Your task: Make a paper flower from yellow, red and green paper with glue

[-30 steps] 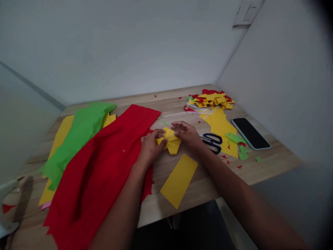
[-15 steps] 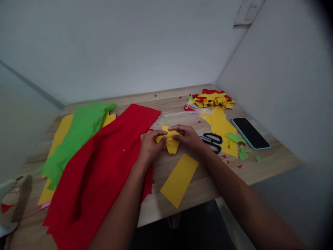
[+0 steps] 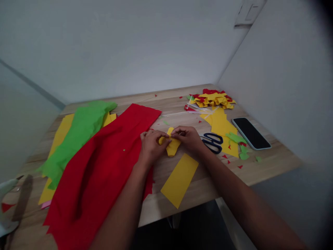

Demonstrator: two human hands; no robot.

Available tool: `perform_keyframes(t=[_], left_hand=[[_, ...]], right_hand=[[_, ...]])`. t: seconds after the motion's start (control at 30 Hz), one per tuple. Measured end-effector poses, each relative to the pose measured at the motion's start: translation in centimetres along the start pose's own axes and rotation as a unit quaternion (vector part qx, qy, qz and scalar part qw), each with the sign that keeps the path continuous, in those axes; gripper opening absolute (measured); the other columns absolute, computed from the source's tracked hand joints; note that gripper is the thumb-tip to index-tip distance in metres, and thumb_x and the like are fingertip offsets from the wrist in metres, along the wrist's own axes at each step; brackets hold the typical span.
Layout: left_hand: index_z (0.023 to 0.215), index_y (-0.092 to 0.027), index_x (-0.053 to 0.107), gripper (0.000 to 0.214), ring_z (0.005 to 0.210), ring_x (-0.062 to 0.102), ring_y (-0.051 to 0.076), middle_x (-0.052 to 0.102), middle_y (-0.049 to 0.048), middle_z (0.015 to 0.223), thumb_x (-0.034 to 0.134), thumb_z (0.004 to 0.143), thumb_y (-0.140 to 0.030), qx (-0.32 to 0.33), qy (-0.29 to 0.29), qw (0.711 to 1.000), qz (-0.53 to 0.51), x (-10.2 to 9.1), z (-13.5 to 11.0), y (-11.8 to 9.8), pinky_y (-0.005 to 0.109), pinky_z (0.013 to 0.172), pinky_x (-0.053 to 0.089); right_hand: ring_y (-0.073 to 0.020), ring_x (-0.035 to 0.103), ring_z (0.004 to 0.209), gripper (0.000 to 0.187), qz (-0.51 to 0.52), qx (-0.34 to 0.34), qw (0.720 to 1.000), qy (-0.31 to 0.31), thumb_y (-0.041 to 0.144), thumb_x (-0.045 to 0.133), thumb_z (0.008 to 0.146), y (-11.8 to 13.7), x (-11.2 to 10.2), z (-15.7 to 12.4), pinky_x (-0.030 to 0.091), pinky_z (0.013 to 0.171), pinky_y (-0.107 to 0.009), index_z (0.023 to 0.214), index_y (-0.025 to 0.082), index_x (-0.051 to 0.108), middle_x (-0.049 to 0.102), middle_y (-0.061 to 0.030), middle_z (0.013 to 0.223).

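My left hand (image 3: 151, 146) and my right hand (image 3: 187, 137) meet over a small folded yellow paper piece (image 3: 172, 146) near the middle of the wooden table (image 3: 262, 163). Both hands pinch it, fingers closed on its upper part. Just in front of the hands lies a flat yellow paper rectangle (image 3: 179, 179). My left wrist rests on the edge of a large red sheet (image 3: 104, 166).
Black-handled scissors (image 3: 212, 141) lie right of my right hand, beside yellow sheets and green scraps (image 3: 238, 142). A dark phone (image 3: 250, 133) sits at the right. A pile of folded yellow and red pieces (image 3: 212, 99) is at the back. Green paper (image 3: 80, 130) lies at the left.
The yellow piece has been folded narrower. My hands have drawn closer together and both now pinch its top.
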State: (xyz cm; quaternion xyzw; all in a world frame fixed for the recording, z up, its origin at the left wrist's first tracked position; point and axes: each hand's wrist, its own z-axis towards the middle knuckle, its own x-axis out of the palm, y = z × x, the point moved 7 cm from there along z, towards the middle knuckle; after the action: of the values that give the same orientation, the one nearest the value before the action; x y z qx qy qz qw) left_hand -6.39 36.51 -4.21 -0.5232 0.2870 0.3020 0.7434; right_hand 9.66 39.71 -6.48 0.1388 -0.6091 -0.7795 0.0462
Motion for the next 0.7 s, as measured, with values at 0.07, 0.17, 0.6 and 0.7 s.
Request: perform_keyframes(t=[0.07, 0.17, 0.6, 0.7], left_hand=[[0.086, -0.030, 0.074, 0.007, 0.097, 0.064, 0.023, 0.077, -0.0023, 0.094, 0.076, 0.079, -0.030, 0.006, -0.001, 1.000, -0.001, -0.1, 0.0, -0.2, 0.045, 0.095, 0.032], [0.084, -0.029, 0.075, 0.004, 0.094, 0.065, 0.022, 0.077, -0.0021, 0.091, 0.075, 0.080, -0.030, 0.001, -0.010, 1.000, -0.019, 0.1, 0.0, 0.1, 0.046, 0.097, 0.033], [0.117, -0.015, 0.073, 0.035, 0.107, 0.070, 0.023, 0.074, 0.0107, 0.119, 0.059, 0.086, -0.027, -0.143, -0.091, 0.962, -0.215, 0.4, 0.1, 3.8, 0.037, 0.097, 0.053], [0.121, -0.013, 0.070, 0.038, 0.103, 0.071, 0.022, 0.074, 0.0114, 0.118, 0.056, 0.088, -0.027, -0.139, -0.074, 0.960, -0.233, 0.7, 0.0, 3.6, 0.033, 0.091, 0.055]], right_hand=[[-0.0178, 0.069, 0.074, 0.010, -0.001, 0.005, 1.000, -0.001, 0.032, 0.074, 0.076, 0.1, 0.1, 0.0, 0.052, 0.069, -0.029, 0.077, 0.022, 0.075, 0.077, -0.0014, 0.081], [-0.0184, 0.069, 0.075, 0.012, 0.010, 0.014, 1.000, -0.002, 0.034, 0.074, 0.076, 0.0, 0.3, -0.1, 0.052, 0.071, -0.030, 0.079, 0.022, 0.075, 0.076, -0.0020, 0.083], [-0.0134, 0.059, 0.068, 0.039, -0.026, 0.038, 0.997, -0.057, 0.034, 0.068, 0.078, -1.7, -0.8, 0.3, 0.047, 0.066, -0.027, 0.114, 0.019, 0.065, 0.066, 0.0007, 0.081], [-0.0117, 0.055, 0.064, 0.039, -0.055, 0.024, 0.998, -0.037, 0.030, 0.071, 0.074, -1.6, -0.5, 0.3, 0.046, 0.064, -0.027, 0.111, 0.019, 0.067, 0.067, 0.0000, 0.086]])
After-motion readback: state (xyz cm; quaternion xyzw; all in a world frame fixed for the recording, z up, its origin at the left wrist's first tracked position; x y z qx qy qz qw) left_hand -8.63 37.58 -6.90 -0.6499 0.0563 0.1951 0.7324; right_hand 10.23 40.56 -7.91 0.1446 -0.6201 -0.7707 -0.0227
